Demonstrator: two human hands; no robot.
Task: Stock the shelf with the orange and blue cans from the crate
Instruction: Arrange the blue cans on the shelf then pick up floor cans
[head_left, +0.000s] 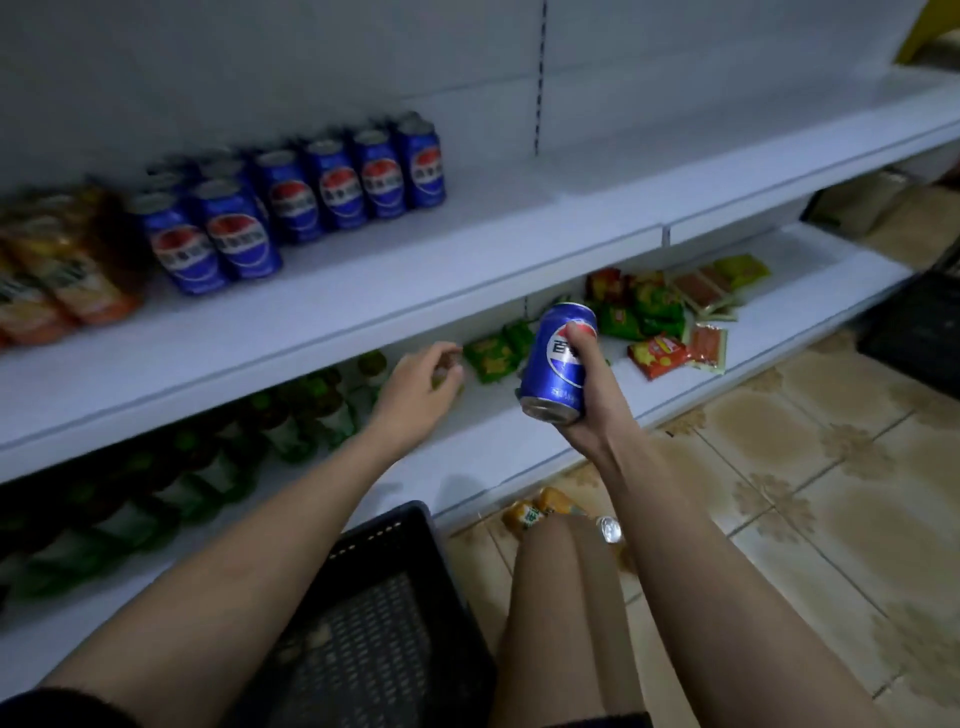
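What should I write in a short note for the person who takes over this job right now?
Right hand grips one blue can, held in the air in front of the lower shelf.
Left hand is near the lower shelf; what its fingers hold, if anything, cannot be told.
Done: a group of blue cans stands on the upper shelf, orange cans to their left.
Left: place the held can; orange cans lie on the floor beside the crate. The crate looks almost empty.

Blue can (558, 361) held tilted below the shelf (363, 306)
More blue cans (291, 202) stand upright in rows on the shelf, orange cans (57, 280) at their left; dark crate (384, 613) below it.
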